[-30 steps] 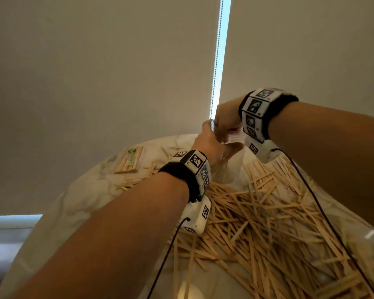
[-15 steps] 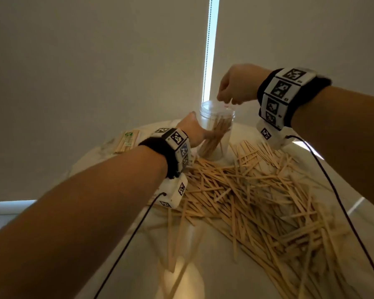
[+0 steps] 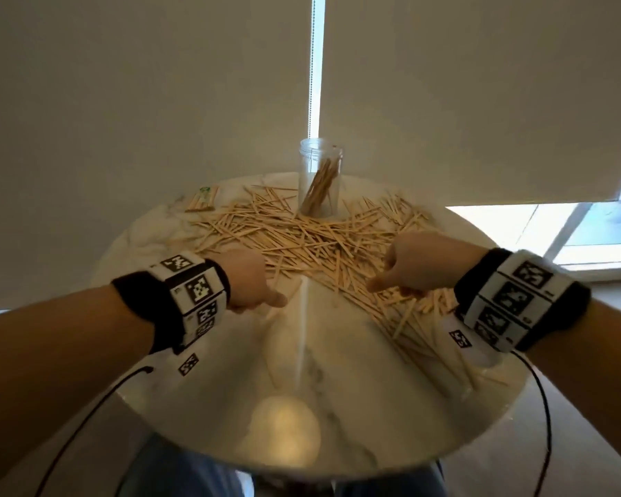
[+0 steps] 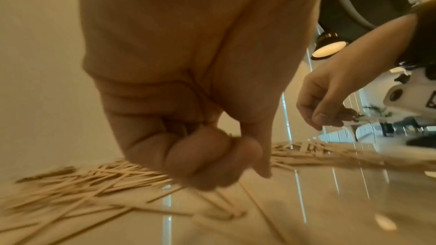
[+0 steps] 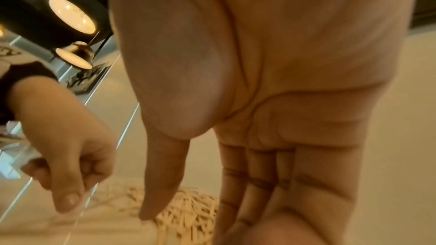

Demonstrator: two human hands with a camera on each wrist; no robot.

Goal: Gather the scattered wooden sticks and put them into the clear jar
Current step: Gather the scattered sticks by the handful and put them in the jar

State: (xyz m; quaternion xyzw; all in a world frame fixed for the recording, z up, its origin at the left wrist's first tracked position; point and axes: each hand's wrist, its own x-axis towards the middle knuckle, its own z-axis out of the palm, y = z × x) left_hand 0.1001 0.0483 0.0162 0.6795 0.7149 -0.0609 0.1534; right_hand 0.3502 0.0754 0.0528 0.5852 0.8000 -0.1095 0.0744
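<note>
Marble surface: bare nearest the person.
Left hand: fingers curled, nothing visibly held, at the pile's near edge.
Right hand: fingers loosely bent, empty, over sticks.
Wooden sticks: criss-crossed, just beyond both hands.
Clear jar: upright, farthest, partly filled.

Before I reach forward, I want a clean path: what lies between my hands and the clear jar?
In the head view, the pile of scattered wooden sticks covers the table between both hands and the clear jar.

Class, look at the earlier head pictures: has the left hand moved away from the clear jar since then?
Yes. The left hand has left the clear jar and now sits nearer the person, over the near edge of the scattered sticks.
</note>
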